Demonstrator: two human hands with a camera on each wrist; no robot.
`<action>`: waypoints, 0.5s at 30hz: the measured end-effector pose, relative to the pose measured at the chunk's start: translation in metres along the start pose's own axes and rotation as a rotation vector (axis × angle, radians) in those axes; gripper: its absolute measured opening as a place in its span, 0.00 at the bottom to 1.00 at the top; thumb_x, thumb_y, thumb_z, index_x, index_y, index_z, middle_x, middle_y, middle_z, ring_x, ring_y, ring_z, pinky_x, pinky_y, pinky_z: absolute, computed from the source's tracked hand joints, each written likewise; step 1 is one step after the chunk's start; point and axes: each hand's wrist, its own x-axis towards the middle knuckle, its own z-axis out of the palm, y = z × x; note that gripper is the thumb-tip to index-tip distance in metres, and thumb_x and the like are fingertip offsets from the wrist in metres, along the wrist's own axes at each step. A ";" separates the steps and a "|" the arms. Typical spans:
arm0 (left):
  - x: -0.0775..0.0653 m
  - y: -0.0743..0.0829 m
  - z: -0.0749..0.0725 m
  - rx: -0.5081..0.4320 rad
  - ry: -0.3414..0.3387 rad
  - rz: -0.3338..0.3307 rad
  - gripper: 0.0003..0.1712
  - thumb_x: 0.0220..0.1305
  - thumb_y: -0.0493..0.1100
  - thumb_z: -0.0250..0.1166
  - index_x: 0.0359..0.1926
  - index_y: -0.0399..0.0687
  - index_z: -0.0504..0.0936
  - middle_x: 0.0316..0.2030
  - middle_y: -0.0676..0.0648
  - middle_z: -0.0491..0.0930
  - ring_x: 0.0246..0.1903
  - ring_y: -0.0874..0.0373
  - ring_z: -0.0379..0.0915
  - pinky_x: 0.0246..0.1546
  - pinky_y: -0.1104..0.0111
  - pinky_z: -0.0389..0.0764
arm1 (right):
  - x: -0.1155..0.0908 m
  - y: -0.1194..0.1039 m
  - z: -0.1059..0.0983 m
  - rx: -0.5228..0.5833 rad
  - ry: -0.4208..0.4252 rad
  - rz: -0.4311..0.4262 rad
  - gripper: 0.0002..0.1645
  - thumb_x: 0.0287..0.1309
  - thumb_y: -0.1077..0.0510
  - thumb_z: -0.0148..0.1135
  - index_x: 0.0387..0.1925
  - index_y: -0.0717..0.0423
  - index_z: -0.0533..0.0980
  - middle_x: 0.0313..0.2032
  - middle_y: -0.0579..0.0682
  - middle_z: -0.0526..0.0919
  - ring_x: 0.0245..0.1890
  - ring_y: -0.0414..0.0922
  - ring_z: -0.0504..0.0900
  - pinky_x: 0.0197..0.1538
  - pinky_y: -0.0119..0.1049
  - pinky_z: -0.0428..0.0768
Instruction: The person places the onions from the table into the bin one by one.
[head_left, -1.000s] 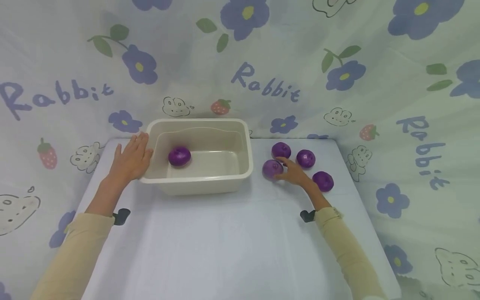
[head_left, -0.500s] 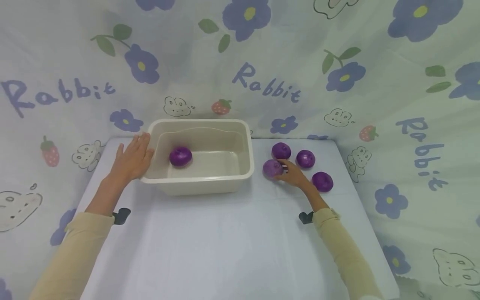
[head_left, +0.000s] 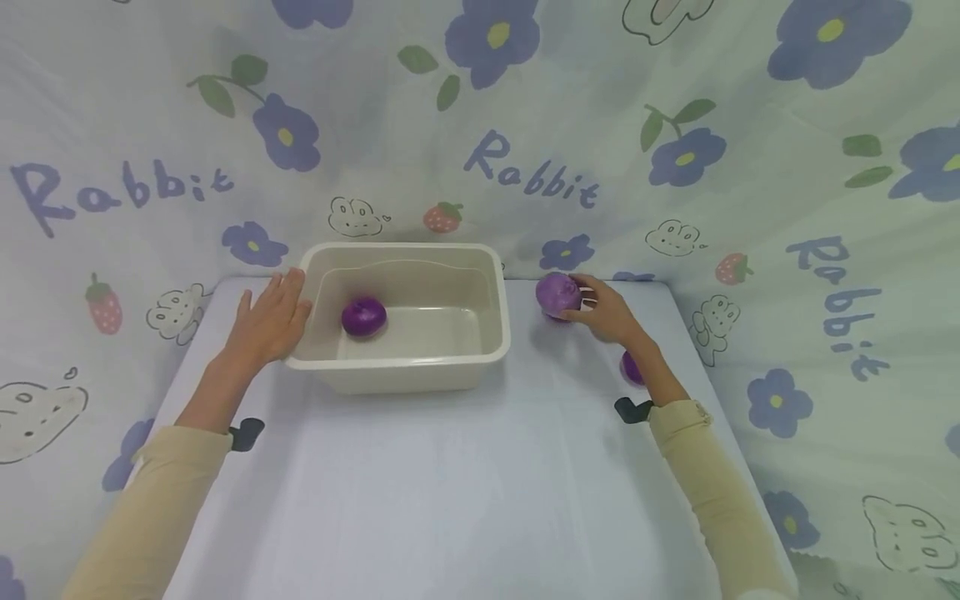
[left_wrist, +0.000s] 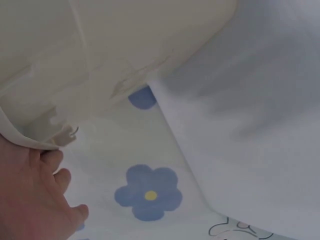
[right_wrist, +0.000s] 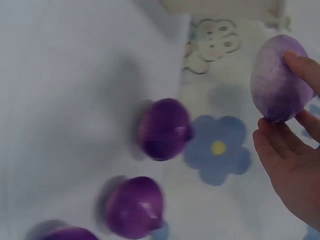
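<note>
White cloth (head_left: 450, 467) is covering the bench (head_left: 390, 533) below the straight-fingered left grip (head_left: 268, 321); the right grip (head_left: 609, 315) is pinching a round purple onion (head_left: 557, 293), likely light, slick, best held mid-body.

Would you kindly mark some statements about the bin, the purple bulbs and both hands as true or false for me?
1. The right hand holds a pale purple bulb. True.
2. The pale purple bulb is directly over the bin. False: it is to the right of the bin.
3. The left hand is touching the bin. True.
4. The bin has three bulbs in it. False: only a single dark bulb lies inside.
5. The right wrist view shows three more bulbs besides the held one. True; one is cut off by the lower edge.
</note>
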 end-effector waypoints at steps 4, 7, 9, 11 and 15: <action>0.001 0.002 0.001 -0.003 0.010 0.009 0.36 0.80 0.51 0.31 0.77 0.31 0.37 0.76 0.29 0.39 0.74 0.32 0.31 0.66 0.33 0.28 | 0.005 -0.028 -0.015 0.012 -0.006 -0.062 0.46 0.57 0.60 0.74 0.73 0.60 0.62 0.70 0.60 0.65 0.66 0.59 0.69 0.67 0.49 0.69; 0.001 0.003 0.001 -0.006 0.026 0.017 0.36 0.80 0.50 0.32 0.76 0.30 0.39 0.75 0.29 0.41 0.74 0.32 0.33 0.66 0.32 0.29 | 0.010 -0.050 -0.018 0.039 -0.026 -0.107 0.46 0.55 0.61 0.75 0.72 0.60 0.63 0.69 0.59 0.67 0.66 0.58 0.69 0.67 0.50 0.69; 0.001 0.003 0.001 -0.010 0.031 0.020 0.36 0.80 0.49 0.32 0.76 0.30 0.40 0.75 0.28 0.41 0.74 0.31 0.34 0.66 0.32 0.29 | 0.014 -0.065 -0.017 0.053 -0.043 -0.131 0.47 0.54 0.62 0.76 0.72 0.60 0.63 0.69 0.58 0.67 0.66 0.57 0.70 0.67 0.50 0.68; 0.000 0.002 0.001 -0.017 0.027 0.016 0.36 0.80 0.49 0.32 0.76 0.30 0.39 0.75 0.28 0.40 0.74 0.32 0.32 0.66 0.32 0.29 | 0.020 -0.078 -0.012 0.051 -0.067 -0.168 0.46 0.53 0.62 0.76 0.72 0.60 0.64 0.68 0.57 0.69 0.65 0.56 0.71 0.67 0.48 0.69; 0.000 0.001 0.001 -0.022 0.017 0.011 0.36 0.80 0.50 0.31 0.76 0.30 0.38 0.75 0.29 0.39 0.74 0.32 0.30 0.66 0.32 0.28 | 0.036 -0.101 0.000 0.018 -0.122 -0.238 0.45 0.53 0.63 0.75 0.71 0.62 0.65 0.66 0.57 0.70 0.64 0.54 0.72 0.66 0.44 0.70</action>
